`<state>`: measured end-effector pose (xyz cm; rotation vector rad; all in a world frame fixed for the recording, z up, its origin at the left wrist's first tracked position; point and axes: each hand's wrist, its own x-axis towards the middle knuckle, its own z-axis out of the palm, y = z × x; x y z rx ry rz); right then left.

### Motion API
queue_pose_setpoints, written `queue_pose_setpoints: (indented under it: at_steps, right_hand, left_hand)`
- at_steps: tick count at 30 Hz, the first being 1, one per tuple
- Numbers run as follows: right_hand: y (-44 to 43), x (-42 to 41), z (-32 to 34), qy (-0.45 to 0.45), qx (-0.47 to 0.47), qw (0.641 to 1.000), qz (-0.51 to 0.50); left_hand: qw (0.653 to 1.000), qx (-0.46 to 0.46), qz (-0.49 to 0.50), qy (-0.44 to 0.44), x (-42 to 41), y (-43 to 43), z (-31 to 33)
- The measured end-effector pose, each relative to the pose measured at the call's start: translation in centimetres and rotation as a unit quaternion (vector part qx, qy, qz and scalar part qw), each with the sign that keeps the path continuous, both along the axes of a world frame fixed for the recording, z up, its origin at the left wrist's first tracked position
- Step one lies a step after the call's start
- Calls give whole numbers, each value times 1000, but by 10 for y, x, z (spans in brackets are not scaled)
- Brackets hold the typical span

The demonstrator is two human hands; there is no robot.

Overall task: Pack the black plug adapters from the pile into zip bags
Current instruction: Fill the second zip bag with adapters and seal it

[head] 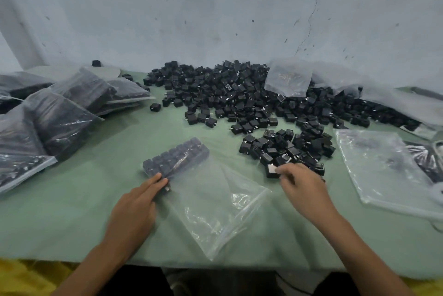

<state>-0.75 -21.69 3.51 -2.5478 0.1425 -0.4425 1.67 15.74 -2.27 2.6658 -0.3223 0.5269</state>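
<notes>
At the far left, filled bags (pixel 60 113) of dark adapters lie heaped on one another, reaching the table's left edge and leaving a bare strip of green table (pixel 72 211) in front of them. Below the near edge a yellow cloth (pixel 24 276) shows. The left hand (pixel 136 204) lies with its fingers stretched out flat, pressing the near end of a row of adapters (pixel 175 159) that sits inside the far corner of a clear zip bag (pixel 215 202); the rest of that bag lies slack and flat toward the near edge. Open green surface separates the bag from the pile (pixel 239 94), which spreads along the back of the table against the wall (pixel 215 8). The right hand (pixel 304 187), somewhat blurred, has curled fingers pinching one adapter (pixel 272 171) at the pile's near fringe. Further right, empty bags (pixel 383 168) lie flat, running off the right edge. The wall is pale, scuffed and cracked.
</notes>
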Motion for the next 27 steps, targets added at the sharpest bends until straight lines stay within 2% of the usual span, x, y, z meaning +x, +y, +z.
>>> queue_pose_setpoints:
  at_steps: [3,6,10,12,14,15,16,17,18,19,20,22,25,27]
  right_hand:
    - [3,27,-14,90,-107,990,14]
    - [6,39,-25,66,-199,977,-34]
    - [9,46,-22,42,-227,971,-69]
    - [8,45,-20,22,-191,979,-63]
    - [3,36,-15,7,-78,995,-60]
    - [2,31,-11,-6,36,997,-72]
    - [2,24,-5,-22,198,975,-94]
    - [3,15,1,-33,375,920,-109]
    - [5,2,5,-36,525,844,-105]
    - [7,-14,5,-29,626,774,-92]
    - [11,-31,1,-12,681,728,-84]
    - [25,-68,-10,32,731,679,-68]
    - [52,-100,-22,105,752,650,-32]
    - [70,-100,-25,143,742,654,4]
  left_hand:
    - [1000,-2,0,4,1,1,-1]
    - [1000,-2,-2,10,1,1,0]
    - [1000,2,-3,10,0,2,0]
    - [1000,3,-2,13,0,2,0]
    - [1000,4,1,12,-1,1,0]
    - [1000,3,3,12,-1,1,1]
    - [1000,2,4,12,-1,0,2]
    - [1000,1,3,13,-1,0,2]
    - [1000,1,2,14,-1,0,3]
    - [1000,2,0,15,-2,0,3]
    - [1000,4,0,15,-2,0,3]
    - [1000,6,-1,16,-2,0,3]
    - [1000,0,1,17,-2,-1,3]
    - [1000,3,4,17,-3,-2,3]
